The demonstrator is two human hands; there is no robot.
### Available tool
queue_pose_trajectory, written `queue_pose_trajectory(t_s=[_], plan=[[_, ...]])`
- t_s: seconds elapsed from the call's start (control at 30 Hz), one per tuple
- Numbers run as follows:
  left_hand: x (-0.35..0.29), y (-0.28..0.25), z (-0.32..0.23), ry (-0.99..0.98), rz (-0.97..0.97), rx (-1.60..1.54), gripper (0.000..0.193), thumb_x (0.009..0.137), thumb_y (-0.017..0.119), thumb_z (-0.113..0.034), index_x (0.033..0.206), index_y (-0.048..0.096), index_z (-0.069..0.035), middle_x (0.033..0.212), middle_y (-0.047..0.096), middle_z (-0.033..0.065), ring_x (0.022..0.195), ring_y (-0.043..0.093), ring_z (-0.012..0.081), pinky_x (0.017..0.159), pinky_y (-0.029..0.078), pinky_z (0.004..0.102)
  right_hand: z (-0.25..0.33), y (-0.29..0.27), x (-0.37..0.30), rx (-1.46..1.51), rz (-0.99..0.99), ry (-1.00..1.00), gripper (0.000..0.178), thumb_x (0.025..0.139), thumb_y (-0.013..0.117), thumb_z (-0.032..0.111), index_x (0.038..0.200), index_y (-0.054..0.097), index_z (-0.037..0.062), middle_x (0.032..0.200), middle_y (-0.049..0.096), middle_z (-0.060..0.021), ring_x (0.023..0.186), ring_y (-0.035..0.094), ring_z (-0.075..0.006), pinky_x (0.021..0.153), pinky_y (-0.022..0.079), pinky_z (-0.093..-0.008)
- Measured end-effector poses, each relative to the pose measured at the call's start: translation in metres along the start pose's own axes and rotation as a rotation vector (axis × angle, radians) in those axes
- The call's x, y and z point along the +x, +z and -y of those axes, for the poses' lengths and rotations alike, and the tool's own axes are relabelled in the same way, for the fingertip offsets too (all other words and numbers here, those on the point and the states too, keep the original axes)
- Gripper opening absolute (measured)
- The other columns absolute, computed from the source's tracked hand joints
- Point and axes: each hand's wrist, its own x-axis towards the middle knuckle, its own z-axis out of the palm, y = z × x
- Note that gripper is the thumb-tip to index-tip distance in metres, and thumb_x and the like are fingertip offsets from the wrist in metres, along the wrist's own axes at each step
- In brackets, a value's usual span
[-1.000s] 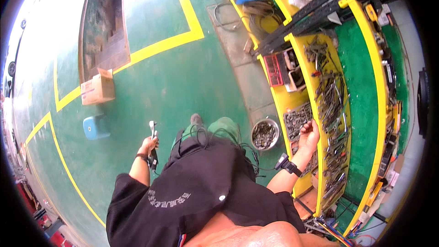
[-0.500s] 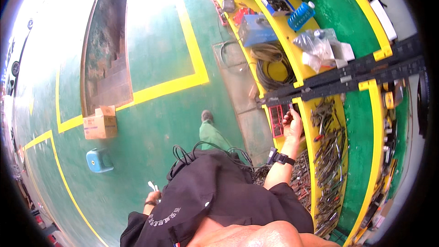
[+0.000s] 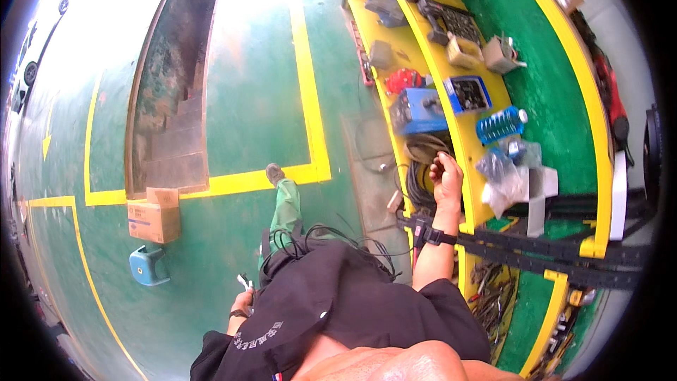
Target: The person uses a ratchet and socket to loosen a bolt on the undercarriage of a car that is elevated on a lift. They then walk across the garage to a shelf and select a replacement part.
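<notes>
My left hand [image 3: 242, 301] hangs low by my left side, its fingers closed round a small white thing [image 3: 245, 282] whose kind is too small to tell. On the other side, my right hand [image 3: 446, 180] is raised over the yellow shelf unit [image 3: 462, 148], fingers curled together; whatever they hold, if anything, does not show. Just beyond those fingertips lies a coiled hose [image 3: 425, 148] on the lower shelf. Close to the hand are a blue metal box [image 3: 421, 111] and clear plastic bags [image 3: 502, 176]. A dark device [image 3: 430, 234] is strapped to my right wrist.
Further along the shelves stand a bottle of blue liquid [image 3: 501, 125], a blue tray [image 3: 467, 94] and a cordless drill [image 3: 431, 20]. Black rails [image 3: 543, 250] cross the unit. At left are a cardboard box [image 3: 154, 216], a blue stool [image 3: 149, 266] and a stepped pit [image 3: 176, 127].
I have walked forward along the shelves, a foot now on the yellow line. My right hand has passed from the black rails to the coiled hose. The left still holds the white thing.
</notes>
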Motion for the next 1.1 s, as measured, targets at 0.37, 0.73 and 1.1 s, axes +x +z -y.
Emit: queue_pose_trajectory(t_s=[0.37, 0.73, 1.1], plan=[[0.076, -0.053, -0.327, -0.036, -0.014, -0.254, 0.034, 0.1, 0.052, -0.039, 0.105, 0.066, -0.009, 0.076, 0.061, 0.0063, 0.063, 0.056, 0.0222, 0.055, 0.045, 0.041, 0.042, 0.153, 0.14, 0.031, -0.194, -0.023, 0.01, 0.091, 0.067, 0.017, 0.09, 0.065, 0.0076, 0.078, 0.062, -0.0013, 0.064, 0.059, -0.0126, 0.049, 0.047, -0.0248], [0.042, -0.092, -0.675, 0.449, -0.354, 0.17, 0.05, 0.1, 0.048, -0.049, 0.108, 0.068, -0.005, 0.076, 0.064, 0.0058, 0.065, 0.056, 0.0156, 0.06, 0.045, 0.0342, 0.038, 0.348, 0.315, 0.006, -0.141, 0.057, 0.011, 0.092, 0.067, 0.017, 0.087, 0.063, 0.0081, 0.076, 0.062, -0.0004, 0.063, 0.06, -0.0116, 0.05, 0.047, -0.0241], [0.034, 0.02, -0.788, -0.076, -0.226, -0.118, 0.048, 0.093, 0.059, -0.049, 0.105, 0.069, -0.004, 0.083, 0.066, 0.0066, 0.066, 0.055, 0.0185, 0.059, 0.043, 0.0376, 0.096, 0.589, 0.612, -0.054, 0.098, 0.117, 0.009, 0.093, 0.066, 0.018, 0.089, 0.064, 0.0107, 0.076, 0.063, 0.0007, 0.063, 0.059, -0.0104, 0.052, 0.046, -0.0233]])
